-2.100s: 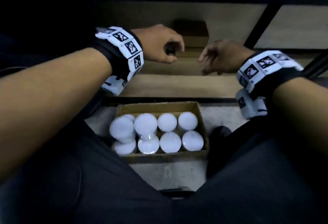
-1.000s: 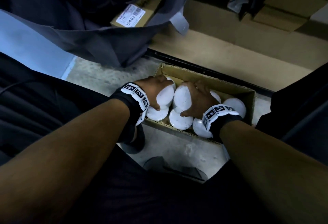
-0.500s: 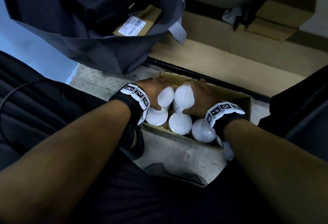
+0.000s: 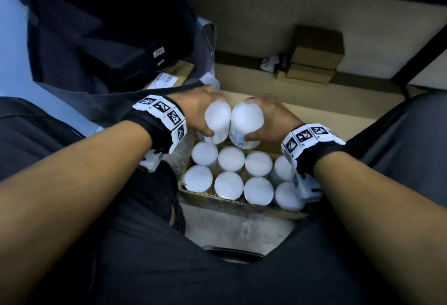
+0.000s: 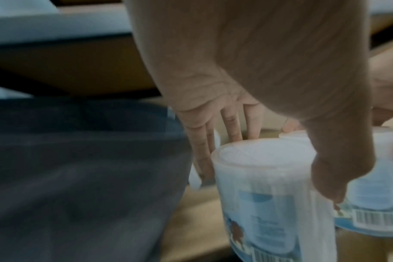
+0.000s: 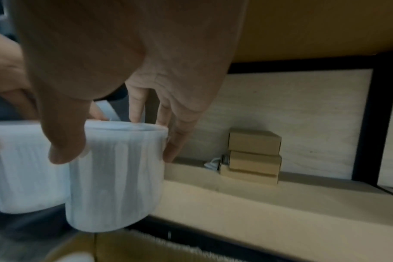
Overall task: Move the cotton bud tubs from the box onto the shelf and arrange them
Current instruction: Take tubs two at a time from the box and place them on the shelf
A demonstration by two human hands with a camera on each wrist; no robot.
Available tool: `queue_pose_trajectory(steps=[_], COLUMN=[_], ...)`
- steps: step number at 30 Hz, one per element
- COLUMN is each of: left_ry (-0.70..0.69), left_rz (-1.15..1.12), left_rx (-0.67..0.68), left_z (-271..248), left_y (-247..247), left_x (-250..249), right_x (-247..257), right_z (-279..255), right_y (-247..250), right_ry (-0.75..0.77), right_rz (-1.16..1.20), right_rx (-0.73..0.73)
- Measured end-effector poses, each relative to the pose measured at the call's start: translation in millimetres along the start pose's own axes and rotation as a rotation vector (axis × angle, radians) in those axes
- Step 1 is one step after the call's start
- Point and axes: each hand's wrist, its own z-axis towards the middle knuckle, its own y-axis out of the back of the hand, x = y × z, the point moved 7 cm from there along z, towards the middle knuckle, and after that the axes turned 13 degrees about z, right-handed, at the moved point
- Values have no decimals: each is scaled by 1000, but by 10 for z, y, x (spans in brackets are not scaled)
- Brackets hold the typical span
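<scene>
Each hand holds one white cotton bud tub above the far edge of the cardboard box (image 4: 232,204). My left hand (image 4: 202,111) grips the left tub (image 4: 217,119) (image 5: 265,186), thumb on its near side and fingers round the far side. My right hand (image 4: 268,116) grips the right tub (image 4: 246,121) (image 6: 117,177) the same way. The two tubs touch side by side. Several more tubs (image 4: 228,185) with white lids stand upright in the box between my knees. The wooden shelf board (image 4: 326,113) (image 6: 269,203) lies just beyond the box.
Small stacked cardboard boxes (image 4: 314,63) (image 6: 254,156) sit at the back of the shelf against the wall, beside a white scrap (image 4: 269,61). A dark bag (image 4: 108,46) with labelled parcels stands on the left. A black shelf post (image 4: 425,51) rises on the right.
Both hands have lifted their tubs out of the box and carried them up and forward towards the shelf. The head view has tilted up, showing more of the shelf.
</scene>
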Motion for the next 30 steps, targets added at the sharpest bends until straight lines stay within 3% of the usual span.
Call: queue_pose_trajectory(steps=[16,21,30], left_ry=[-134,-155,-157], left_rz=[73,27,45], left_rx=[-382,-509,-562], left_z=[-117,-146,77], left_y=[1951,2533,3271], left_x=[-501,-571,-492], right_x=[850,1047,1271], right_z=[-872,-927,-740], right_y=[1969,2561,3248], right_ry=[193,234,210], right_rz=[-45,-98,-76], right_rx=[-341,-411,-445])
